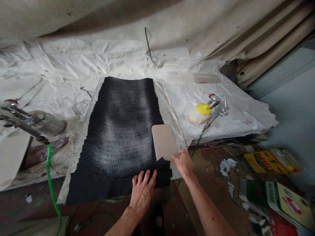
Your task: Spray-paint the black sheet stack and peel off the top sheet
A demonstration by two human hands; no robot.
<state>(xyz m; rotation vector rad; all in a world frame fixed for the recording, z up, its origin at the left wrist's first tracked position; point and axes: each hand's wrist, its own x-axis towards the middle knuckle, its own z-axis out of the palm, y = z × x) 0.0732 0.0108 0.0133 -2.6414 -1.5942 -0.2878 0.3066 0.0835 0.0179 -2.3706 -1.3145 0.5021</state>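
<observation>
A black sheet [118, 108] with rows of small marks and a whitish haze lies lengthwise on a pale, rough-edged backing [85, 131]. My left hand [144, 186] rests on its near edge, palm down, with the fingers loosely apart and holding nothing. On the sheet's right side lies a flat beige rounded card [164, 141]; a dark notch shows at its lower edge. Thumb and forefinger of my right hand [183, 162] pinch the card's near right corner, and the other fingers are partly hidden.
A spray gun [218, 108] with a yellow-topped cup stands to the right, on a green hose [198, 142]. Another spray gun [23, 119] and jar sit at the left beside a pale panel [12, 157]. Tins [265, 162] crowd the floor at right. White sheeting [61, 59] covers the bench.
</observation>
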